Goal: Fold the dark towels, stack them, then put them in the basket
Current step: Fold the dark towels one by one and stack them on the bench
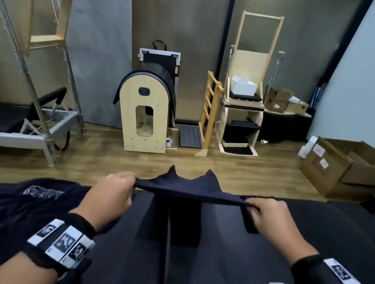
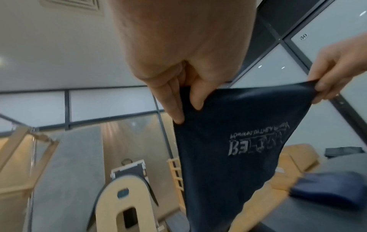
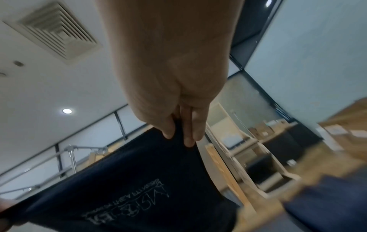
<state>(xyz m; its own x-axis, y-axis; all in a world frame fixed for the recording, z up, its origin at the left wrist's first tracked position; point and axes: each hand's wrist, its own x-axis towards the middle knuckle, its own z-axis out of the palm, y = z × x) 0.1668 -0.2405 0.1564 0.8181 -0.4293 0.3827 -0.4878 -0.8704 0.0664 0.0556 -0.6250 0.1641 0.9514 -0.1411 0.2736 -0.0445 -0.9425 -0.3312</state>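
A dark navy towel (image 1: 189, 187) with pale printed lettering is stretched in the air between both hands, above a dark padded surface (image 1: 218, 246). My left hand (image 1: 119, 188) pinches its left edge, thumb against fingers (image 2: 178, 113). My right hand (image 1: 264, 209) pinches the right edge (image 3: 184, 136). The towel (image 2: 228, 157) hangs down from the grip, logo facing the wrist cameras (image 3: 129, 196). Another dark towel (image 1: 17, 206) with a white logo lies spread at the left. A folded navy towel (image 2: 329, 190) lies on the surface to the right. No basket shows.
Wooden floor lies beyond the surface. A wooden barrel apparatus (image 1: 145, 115) and a wooden chair unit (image 1: 241, 114) stand against the far wall. A metal-framed bench (image 1: 24, 127) is at the left, open cardboard boxes (image 1: 350, 165) at the right.
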